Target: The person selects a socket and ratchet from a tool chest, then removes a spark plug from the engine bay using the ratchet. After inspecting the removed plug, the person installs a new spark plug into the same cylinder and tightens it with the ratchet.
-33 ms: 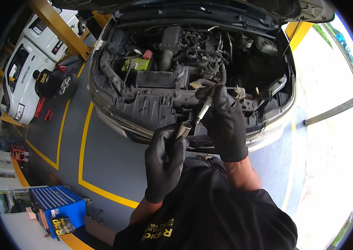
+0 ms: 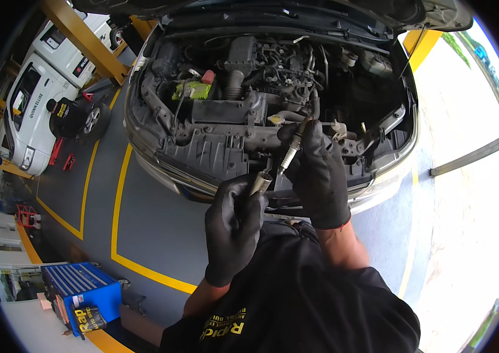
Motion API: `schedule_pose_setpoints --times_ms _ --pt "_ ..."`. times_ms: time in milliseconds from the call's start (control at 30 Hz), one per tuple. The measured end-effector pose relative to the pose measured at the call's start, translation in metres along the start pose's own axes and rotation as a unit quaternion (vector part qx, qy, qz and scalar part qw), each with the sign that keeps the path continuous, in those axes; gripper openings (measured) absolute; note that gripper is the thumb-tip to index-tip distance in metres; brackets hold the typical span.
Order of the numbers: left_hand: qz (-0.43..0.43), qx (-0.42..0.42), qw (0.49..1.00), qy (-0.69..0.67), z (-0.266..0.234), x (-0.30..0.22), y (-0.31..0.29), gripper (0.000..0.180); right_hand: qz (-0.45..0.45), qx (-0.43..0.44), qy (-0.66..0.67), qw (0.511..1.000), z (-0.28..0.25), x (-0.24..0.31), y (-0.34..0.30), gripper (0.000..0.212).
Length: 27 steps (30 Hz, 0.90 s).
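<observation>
My left hand (image 2: 232, 220), in a black work glove, is closed around a shiny metal socket (image 2: 260, 184). The socket's round open end points up and to the right. A spark plug (image 2: 289, 157) with a white ribbed body is pinched in my right hand (image 2: 322, 176), gloved the same way. It slants with its white end down toward the socket, a small gap apart from it. Both hands are in front of the car's open engine bay (image 2: 249, 112); the fingers partly hide the upper end of the plug and the lower end of the socket.
The car's front edge (image 2: 202, 182) lies just beyond my hands, under a raised hood (image 2: 379, 12). A yellow-green battery cover (image 2: 192, 90) sits at the bay's left. A blue tool cart (image 2: 93, 288) stands lower left. Farther left, a person (image 2: 66, 116) crouches by a wheel (image 2: 92, 119) near a white vehicle (image 2: 43, 112).
</observation>
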<state>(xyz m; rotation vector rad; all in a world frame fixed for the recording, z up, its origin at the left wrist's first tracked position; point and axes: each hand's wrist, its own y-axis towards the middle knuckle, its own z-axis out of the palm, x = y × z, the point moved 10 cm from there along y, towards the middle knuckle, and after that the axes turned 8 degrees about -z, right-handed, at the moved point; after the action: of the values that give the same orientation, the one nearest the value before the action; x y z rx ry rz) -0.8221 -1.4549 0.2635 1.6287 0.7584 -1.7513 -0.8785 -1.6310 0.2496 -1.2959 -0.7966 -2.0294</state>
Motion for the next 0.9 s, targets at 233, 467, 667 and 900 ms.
schedule_pose_setpoints --times_ms 233,467,667,900 --pt "-0.007 0.018 1.000 0.020 0.018 0.000 -0.001 0.023 -0.128 0.053 -0.168 0.976 0.000 0.026 -0.002 0.035" --pt "0.027 0.026 0.998 0.056 0.025 -0.002 0.000 0.027 -0.209 0.046 -0.105 0.971 -0.010 0.029 -0.001 0.036" --pt "0.071 0.032 0.993 0.086 0.032 -0.007 -0.001 0.027 -0.051 0.052 0.016 0.997 -0.013 0.015 -0.009 0.064" --pt "0.052 0.029 0.995 0.082 0.032 -0.004 -0.003 0.026 -0.116 0.044 0.037 0.992 -0.006 0.025 -0.010 0.063"
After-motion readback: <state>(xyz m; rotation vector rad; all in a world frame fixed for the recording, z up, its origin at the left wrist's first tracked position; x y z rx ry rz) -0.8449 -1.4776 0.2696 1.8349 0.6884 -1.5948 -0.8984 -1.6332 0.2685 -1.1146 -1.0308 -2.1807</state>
